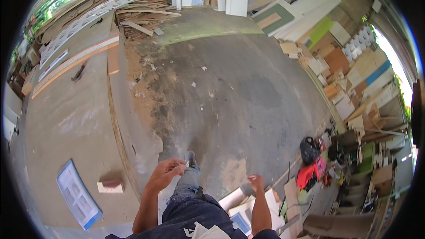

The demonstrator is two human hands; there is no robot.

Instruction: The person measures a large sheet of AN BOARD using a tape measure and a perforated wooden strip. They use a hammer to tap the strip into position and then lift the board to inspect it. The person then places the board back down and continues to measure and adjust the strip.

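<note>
The left hand point(166, 170) is curled narrow, its fingers pinching a small pale object point(186, 163) too small to make out, held just beside the edge of the large bench point(66, 124). The right hand point(255, 180) hangs loosely open and empty above white boards point(239, 201) on the concrete floor point(230, 88). A small wooden block point(110, 186) and a blue-edged sheet point(79, 194) lie on the bench.

Both bare forearms are seen rising from the lower edge. The left hand point(167, 170) is held forward at about hip level, its fingers curled loosely inward and the thumb pressed toward the fingertips; whether something small is pinched there cannot be told. The right hand point(255, 180) is hung lower and to the side, wrist bent, fingers relaxed and slightly curled, nothing being gripped.
</note>
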